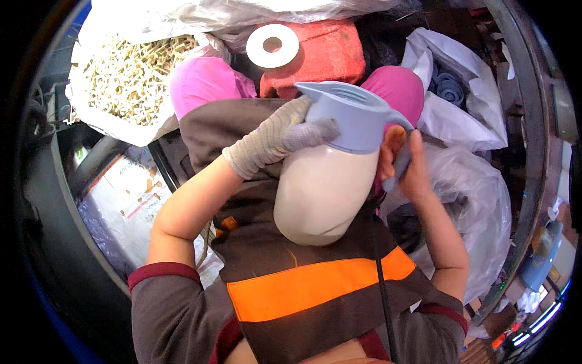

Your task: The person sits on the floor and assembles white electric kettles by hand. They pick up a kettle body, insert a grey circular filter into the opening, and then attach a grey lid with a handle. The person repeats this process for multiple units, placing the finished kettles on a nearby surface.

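A thermos jug [324,188] with a cream body and a grey-blue top, spout and handle leans in front of my apron, its spout to the left. My left hand [282,136], in a grey knitted glove, wraps round the neck just below the spout. On the other side my right hand [409,161] has its fingers round the jug's handle; part of the grip is blurred. Beyond the jug, a white ring-shaped disc [259,56] lies on a red cloth-covered block [333,54] between my knees.
An open white sack [163,124] at the far left holds many small pale pieces. To the right, a white bag [479,115] contains grey-blue plastic parts [449,88]. Nearer lies a clear plastic bag [479,206]. A dark metal edge [530,182] runs along the right.
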Motion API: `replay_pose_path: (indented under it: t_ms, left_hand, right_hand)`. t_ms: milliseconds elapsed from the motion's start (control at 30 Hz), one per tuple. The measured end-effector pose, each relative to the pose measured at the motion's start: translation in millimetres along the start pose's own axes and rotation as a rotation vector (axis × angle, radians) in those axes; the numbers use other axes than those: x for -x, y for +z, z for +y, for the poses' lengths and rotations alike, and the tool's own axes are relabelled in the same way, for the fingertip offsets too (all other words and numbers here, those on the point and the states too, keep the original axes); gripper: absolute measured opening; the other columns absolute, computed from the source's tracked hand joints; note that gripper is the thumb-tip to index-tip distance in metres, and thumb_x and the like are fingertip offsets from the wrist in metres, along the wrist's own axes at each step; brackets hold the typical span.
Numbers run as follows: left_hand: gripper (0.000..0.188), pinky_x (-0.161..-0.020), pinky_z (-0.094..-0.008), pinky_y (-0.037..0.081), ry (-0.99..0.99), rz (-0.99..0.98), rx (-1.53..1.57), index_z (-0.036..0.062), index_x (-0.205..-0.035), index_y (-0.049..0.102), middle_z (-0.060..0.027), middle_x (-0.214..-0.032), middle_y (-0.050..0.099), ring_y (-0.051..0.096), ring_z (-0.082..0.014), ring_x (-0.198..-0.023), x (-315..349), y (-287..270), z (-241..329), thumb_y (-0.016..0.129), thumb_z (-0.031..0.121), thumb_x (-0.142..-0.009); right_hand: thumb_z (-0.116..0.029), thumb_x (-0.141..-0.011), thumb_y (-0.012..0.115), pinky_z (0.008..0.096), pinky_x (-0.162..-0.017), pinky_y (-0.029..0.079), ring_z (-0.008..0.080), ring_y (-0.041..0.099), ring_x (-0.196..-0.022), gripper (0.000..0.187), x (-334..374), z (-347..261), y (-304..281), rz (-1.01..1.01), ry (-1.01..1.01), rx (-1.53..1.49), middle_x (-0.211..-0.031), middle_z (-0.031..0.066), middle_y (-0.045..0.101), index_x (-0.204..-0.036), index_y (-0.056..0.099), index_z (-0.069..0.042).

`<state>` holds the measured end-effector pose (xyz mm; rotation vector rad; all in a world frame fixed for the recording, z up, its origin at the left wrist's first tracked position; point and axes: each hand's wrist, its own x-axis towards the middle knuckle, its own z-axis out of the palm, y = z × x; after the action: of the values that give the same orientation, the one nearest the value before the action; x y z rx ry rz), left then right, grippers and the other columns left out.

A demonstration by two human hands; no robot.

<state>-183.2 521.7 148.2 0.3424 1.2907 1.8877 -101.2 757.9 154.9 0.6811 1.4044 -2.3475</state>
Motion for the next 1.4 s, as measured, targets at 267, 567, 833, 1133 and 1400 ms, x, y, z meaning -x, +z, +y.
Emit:
replay_pose_path:
  t_ms: [267,567,833,1133,1400]
  left_hand:
    - [0.074,-0.099,-0.0317,0.037,-0.09,-0.135,-0.017,0.001,-0.137,0.034,-0.0097,-0.126,0.049,0.046,-0.0178,-0.116,0,7,5,0.066,0.036,-0.081]
    - [0.031,-0.086,-0.0267,0.045,0.173,0.33,-0.763,0.0007,-0.109,0.06,-0.007,-0.105,0.06,0.057,-0.0164,-0.098,-31,-70,40,0.056,0.025,-0.09]
    - [0.039,-0.09,-0.0301,0.045,0.237,-0.104,-0.566,-0.0016,-0.119,0.057,-0.009,-0.112,0.062,0.057,-0.016,-0.101,-21,2,40,0.057,0.022,-0.088]
    - [0.039,-0.088,-0.0275,0.043,0.112,-0.103,-0.271,-0.0061,-0.11,0.061,-0.0133,-0.112,0.063,0.055,-0.0129,-0.099,-33,8,50,0.055,0.027,-0.091]
    - [0.034,-0.082,-0.0296,0.047,0.102,-0.086,-0.191,-0.0036,-0.109,0.061,-0.0103,-0.1,0.065,0.058,-0.0142,-0.095,-26,-15,47,0.055,0.025,-0.09]
  right_hand:
    - [-0.051,-0.094,0.038,0.0219,-0.04,0.038,0.0149,0.058,-0.049,0.052,-4,-56,-21,-0.362,0.106,0.524,-0.064,0.0074,0.059,-0.099,0.055,-0.003]
    - [-0.053,-0.094,0.036,0.0255,-0.043,0.041,0.0158,0.055,-0.045,0.058,-7,-63,-10,-0.442,0.18,0.609,-0.055,0.0096,0.057,-0.076,0.056,-0.002]
    - [-0.053,-0.095,0.034,0.026,-0.045,0.042,0.0137,0.054,-0.047,0.056,-3,-65,-14,-0.503,0.119,0.821,-0.055,0.0053,0.055,-0.072,0.054,-0.006]
    - [-0.048,-0.091,0.048,0.0242,-0.051,0.046,0.0254,0.069,-0.075,0.044,-4,-67,-15,-0.489,0.241,0.433,-0.081,0.0105,0.064,-0.087,0.056,-0.004]
    - [-0.044,-0.087,0.055,0.0305,-0.048,0.05,0.0197,0.061,-0.05,0.045,2,-74,-6,-0.423,0.246,0.501,-0.057,0.0086,0.058,-0.071,0.057,-0.002]
